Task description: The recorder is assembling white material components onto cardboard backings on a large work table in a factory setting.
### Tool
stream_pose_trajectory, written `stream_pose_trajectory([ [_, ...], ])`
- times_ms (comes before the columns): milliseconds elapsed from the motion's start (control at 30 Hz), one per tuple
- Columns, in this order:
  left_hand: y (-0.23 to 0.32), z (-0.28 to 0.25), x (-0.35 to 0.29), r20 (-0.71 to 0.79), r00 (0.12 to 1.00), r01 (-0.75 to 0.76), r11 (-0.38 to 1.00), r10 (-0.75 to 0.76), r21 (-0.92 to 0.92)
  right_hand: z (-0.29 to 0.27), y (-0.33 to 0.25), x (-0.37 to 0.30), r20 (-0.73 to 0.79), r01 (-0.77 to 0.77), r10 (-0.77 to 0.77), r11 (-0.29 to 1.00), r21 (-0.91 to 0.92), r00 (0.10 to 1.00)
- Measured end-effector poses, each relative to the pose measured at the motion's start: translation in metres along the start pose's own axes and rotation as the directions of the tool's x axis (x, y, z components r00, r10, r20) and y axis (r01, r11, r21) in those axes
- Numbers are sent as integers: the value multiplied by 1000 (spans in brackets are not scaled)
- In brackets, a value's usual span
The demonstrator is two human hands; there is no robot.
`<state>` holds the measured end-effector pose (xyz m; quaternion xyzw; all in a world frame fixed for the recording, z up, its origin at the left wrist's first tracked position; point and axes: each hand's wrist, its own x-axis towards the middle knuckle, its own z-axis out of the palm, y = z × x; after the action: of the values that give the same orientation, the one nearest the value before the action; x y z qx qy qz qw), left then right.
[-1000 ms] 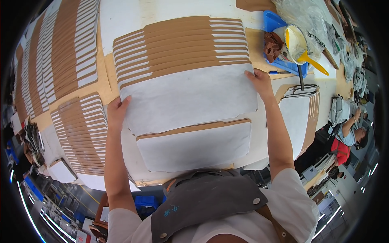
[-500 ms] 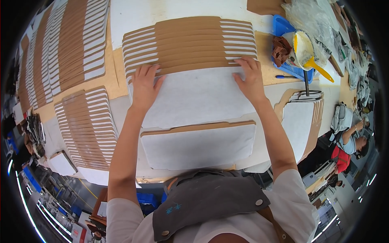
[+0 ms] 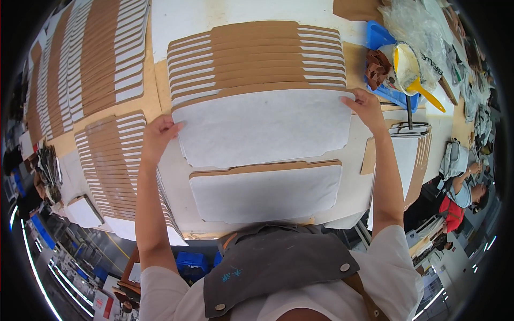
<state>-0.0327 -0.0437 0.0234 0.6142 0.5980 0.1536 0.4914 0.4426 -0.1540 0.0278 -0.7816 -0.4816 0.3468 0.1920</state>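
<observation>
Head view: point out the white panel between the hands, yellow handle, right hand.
White panel [image 3: 265, 128]: head view, middle of its face.
Yellow handle [image 3: 427, 96]: head view, mid-length.
Right hand [image 3: 369, 110]: head view, back of hand.

- I have two hands: one left hand [image 3: 157, 139] and one right hand [image 3: 369, 108].
- Fanned pile [image 3: 257, 61] before me: one; its boards I cannot count exactly.
- Separate white board [image 3: 266, 192] on top, nearest my body: one.
- Blue tray [image 3: 378, 33]: one.
- Tub [image 3: 392, 82]: one.
- Yellow handle [image 3: 430, 98]: one.
- Apron [image 3: 278, 273]: one, with two metal buttons [image 3: 345, 267] on its flap.
</observation>
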Motion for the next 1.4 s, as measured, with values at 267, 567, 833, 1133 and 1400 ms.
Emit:
stream_pose_trajectory([
  [267,-12,5,-27,33,962,270,924,-271,-270,17,-4,-25,166,-355,321,725,590,932],
  [567,-18,15,-18,-76,946,297,936,-316,-187,39,28,-23,50,-234,232,904,358,971],
  [833,-19,15,-19,-90,942,310,942,-323,-131,41,20,-26,20,-243,255,893,378,967],
  [1133,-19,17,-21,-84,947,289,938,-309,-192,42,25,-25,-33,-249,276,906,341,961],
  [1400,-15,17,-21,-92,955,266,952,-281,-151,41,18,-26,-115,-250,273,951,182,955],
])
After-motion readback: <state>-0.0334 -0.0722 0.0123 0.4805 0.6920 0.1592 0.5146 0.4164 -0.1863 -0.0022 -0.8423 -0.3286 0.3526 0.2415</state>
